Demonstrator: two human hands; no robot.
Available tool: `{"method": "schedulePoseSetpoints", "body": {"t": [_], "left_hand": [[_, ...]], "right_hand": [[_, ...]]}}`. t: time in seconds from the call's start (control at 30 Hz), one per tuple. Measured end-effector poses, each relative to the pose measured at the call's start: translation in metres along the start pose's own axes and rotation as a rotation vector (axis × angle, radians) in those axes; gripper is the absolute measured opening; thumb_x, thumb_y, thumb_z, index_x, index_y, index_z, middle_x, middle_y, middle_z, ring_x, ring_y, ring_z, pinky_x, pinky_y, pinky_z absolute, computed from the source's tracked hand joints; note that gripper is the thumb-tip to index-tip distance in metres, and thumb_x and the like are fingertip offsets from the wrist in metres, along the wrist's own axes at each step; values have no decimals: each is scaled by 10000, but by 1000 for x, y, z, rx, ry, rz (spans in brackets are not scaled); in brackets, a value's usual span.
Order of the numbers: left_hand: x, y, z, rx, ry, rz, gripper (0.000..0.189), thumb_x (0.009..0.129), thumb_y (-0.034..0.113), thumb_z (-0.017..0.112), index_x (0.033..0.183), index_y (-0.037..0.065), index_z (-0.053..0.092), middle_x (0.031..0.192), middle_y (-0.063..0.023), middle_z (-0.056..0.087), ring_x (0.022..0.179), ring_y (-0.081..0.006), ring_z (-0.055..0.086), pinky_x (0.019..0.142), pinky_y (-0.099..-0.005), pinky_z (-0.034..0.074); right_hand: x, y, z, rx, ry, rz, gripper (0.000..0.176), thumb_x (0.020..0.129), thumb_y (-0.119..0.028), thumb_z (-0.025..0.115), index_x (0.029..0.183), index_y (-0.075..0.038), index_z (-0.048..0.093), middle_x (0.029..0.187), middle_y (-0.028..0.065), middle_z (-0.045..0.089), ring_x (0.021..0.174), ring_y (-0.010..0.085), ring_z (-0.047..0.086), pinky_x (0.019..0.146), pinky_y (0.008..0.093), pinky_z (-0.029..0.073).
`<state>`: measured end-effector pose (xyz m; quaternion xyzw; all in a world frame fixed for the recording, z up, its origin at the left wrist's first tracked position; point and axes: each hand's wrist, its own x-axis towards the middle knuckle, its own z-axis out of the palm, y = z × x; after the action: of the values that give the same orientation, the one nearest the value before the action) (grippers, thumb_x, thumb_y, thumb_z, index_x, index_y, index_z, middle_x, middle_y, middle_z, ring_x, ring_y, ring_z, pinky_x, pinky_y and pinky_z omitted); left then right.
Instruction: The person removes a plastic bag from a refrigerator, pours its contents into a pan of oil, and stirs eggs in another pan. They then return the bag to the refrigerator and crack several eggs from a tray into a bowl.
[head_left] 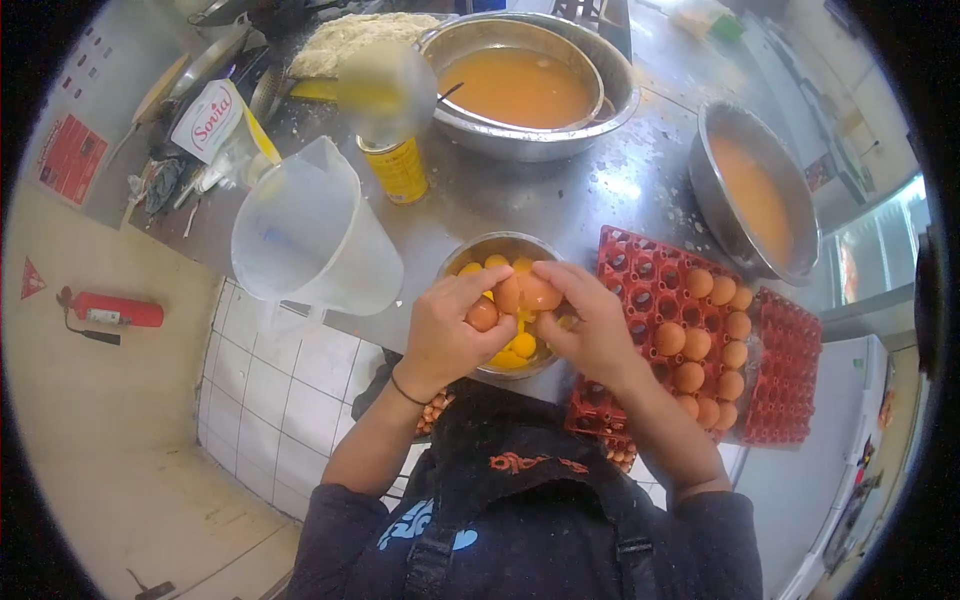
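Note:
Both hands are closed around a cracked egg (540,294) over a steel bowl (487,243). Its shell is parted, and egg runs down from it. My left hand (446,325) grips one side of the shell with the fingertips and keeps a second brown egg (482,316) tucked in the fingers. The other side of the shell is in my right hand (592,325), thumb and fingertips at the break. Several yolks (522,345) lie in the bowl, partly hidden by the hands. To the right is a red egg tray (640,290) with several brown eggs (697,343).
A clear plastic jug (330,235) stands left of the bowl, with a yellow can (396,172) behind it. Large basins of orange liquid stand at the back (540,145) and right (720,190). Another red tray (785,370) lies far right. Shells show below the table edge.

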<state>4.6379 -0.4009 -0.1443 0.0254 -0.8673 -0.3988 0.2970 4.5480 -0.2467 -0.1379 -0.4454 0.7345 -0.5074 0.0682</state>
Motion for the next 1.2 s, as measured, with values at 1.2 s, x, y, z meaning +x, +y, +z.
{"method": "schedulePoseSetpoints", "body": {"t": [1.2], "left_hand": [[-106,-11,-78,-666,-246,-341,518,757,270,655,1170,22,465,1111,-79,486,1034,-186,462,909,-298,340]], "right_hand": [[-66,22,-109,-162,14,464,499,629,15,664,1070,-2,430,993,114,518,905,208,531,748,325,459]]}}
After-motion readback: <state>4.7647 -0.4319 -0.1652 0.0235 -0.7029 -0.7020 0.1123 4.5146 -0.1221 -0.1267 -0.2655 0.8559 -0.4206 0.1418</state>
